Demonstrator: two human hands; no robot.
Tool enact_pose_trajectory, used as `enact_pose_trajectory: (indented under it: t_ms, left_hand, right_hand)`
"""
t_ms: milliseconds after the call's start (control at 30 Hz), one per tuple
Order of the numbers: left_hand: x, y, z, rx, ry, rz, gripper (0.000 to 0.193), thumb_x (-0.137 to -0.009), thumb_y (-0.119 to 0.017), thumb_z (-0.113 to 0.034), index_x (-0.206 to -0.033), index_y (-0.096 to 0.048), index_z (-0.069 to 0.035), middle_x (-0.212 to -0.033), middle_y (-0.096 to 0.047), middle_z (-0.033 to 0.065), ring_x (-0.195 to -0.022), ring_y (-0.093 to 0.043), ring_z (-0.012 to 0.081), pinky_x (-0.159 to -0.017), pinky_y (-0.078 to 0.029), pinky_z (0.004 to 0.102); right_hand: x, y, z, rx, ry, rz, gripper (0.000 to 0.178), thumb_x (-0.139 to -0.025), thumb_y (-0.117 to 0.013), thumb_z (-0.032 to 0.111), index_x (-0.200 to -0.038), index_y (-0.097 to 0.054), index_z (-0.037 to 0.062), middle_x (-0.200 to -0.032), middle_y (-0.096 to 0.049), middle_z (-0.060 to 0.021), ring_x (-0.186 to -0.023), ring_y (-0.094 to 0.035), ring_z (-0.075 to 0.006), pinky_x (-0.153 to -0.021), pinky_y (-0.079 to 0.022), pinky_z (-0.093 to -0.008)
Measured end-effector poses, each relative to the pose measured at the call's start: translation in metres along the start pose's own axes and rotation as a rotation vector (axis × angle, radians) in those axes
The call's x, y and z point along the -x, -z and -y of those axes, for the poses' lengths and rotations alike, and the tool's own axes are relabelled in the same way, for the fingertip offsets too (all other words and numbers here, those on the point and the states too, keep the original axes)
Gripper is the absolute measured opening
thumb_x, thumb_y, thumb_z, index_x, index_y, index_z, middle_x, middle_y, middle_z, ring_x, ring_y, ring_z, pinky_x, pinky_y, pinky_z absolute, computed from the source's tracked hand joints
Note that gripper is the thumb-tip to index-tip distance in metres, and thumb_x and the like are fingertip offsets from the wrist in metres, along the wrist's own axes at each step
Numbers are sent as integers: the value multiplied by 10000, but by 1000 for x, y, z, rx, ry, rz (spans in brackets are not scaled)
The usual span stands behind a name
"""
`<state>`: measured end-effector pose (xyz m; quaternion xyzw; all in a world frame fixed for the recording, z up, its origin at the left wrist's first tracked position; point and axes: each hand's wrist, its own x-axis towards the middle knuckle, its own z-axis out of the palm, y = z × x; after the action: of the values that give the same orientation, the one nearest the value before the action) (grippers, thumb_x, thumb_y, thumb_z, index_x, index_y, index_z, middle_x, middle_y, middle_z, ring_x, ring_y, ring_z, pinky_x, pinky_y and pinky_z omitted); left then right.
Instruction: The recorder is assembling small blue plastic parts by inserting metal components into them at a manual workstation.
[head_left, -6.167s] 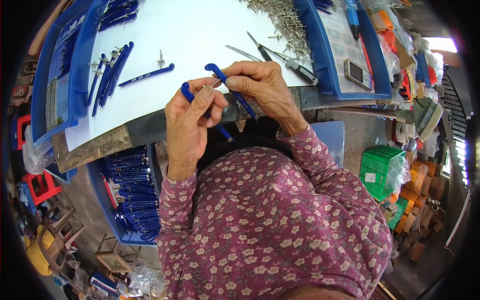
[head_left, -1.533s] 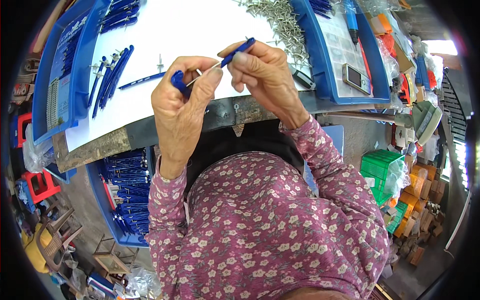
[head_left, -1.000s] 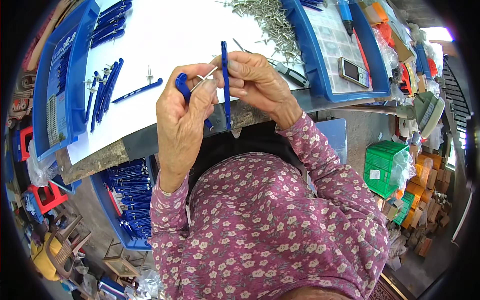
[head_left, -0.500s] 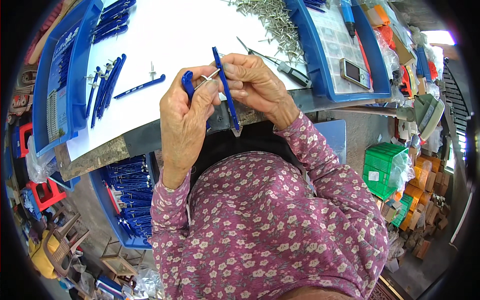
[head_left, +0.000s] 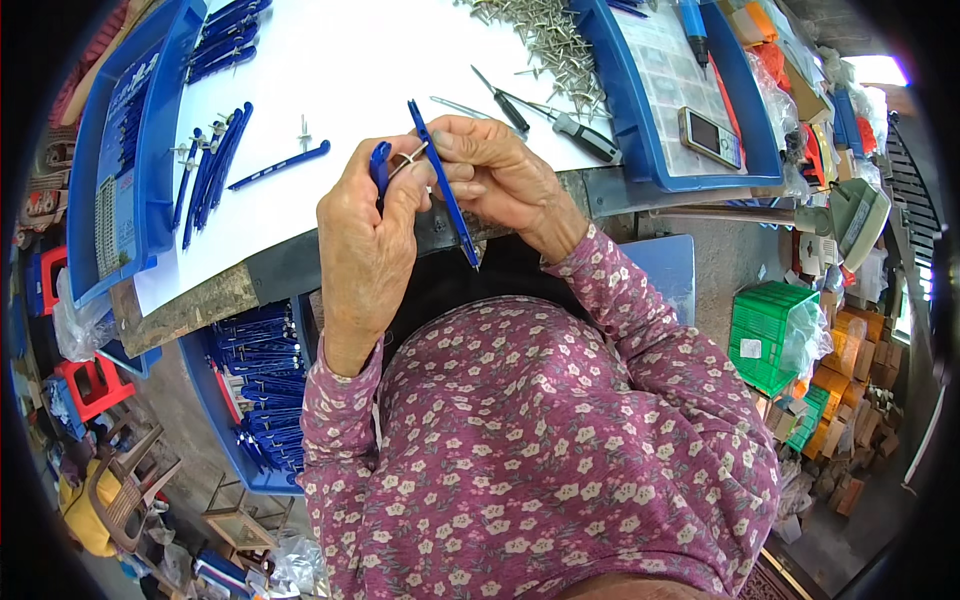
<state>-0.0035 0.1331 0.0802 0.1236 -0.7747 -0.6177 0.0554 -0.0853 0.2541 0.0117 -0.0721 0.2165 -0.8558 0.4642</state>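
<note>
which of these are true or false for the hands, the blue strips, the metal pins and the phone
1. The right hand holds a long blue plastic strip. True.
2. The left hand is resting flat on the white table top. False: it is raised, pinching a short blue piece with a metal part at its tip.
3. A pile of metal pins lies on the white top beyond the hands. True.
4. The phone lies on the floor. False: it lies in the blue tray on the person's right.
5. Both hands are empty. False: each holds a blue part.
</note>
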Motion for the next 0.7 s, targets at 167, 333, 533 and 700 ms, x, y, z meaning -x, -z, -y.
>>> enact_pose_trajectory:
  t_ms: [167, 333, 533, 700]
  left_hand:
    - [1, -1, 0, -43, -5, -7, 191, -877, -531, -113, -988, -555, 41, -661, -523, 18, -597, -479, 66, -494, -375, 194]
    - [0, -3, 2, -49, -8, -10, 165, -878, -533, -122, -948, -551, 26, -629, -496, 3, -557, -445, 49, -461, -339, 190]
    - [-2, -4, 10, -132, -101, -53, 117, -841, -565, -80, -895, -548, 23, -605, -465, -23, -529, -398, 20, -438, -304, 185]
    - [0, -12, 18, -143, -187, -162, 82, -800, -594, -28, -858, -555, 14, -558, -430, -49, -492, -358, 5, -415, -275, 177]
  right_hand:
    - [3, 0, 0, 159, 55, -66, 222, -880, -537, 122, -1004, -548, -61, -686, -493, 21, -513, -360, -7, -440, -298, -131]
    - [7, -2, 0, 236, 122, -64, 205, -874, -550, 124, -978, -572, -51, -689, -516, 15, -523, -384, -5, -440, -311, -131]
    - [11, -6, 0, 311, 161, -84, 190, -863, -570, 126, -957, -590, -38, -684, -524, 15, -530, -401, -10, -445, -325, -130]
    - [12, -12, -4, 355, 201, -108, 181, -871, -559, 128, -908, -583, -48, -636, -490, 15, -518, -398, -24, -428, -318, -146]
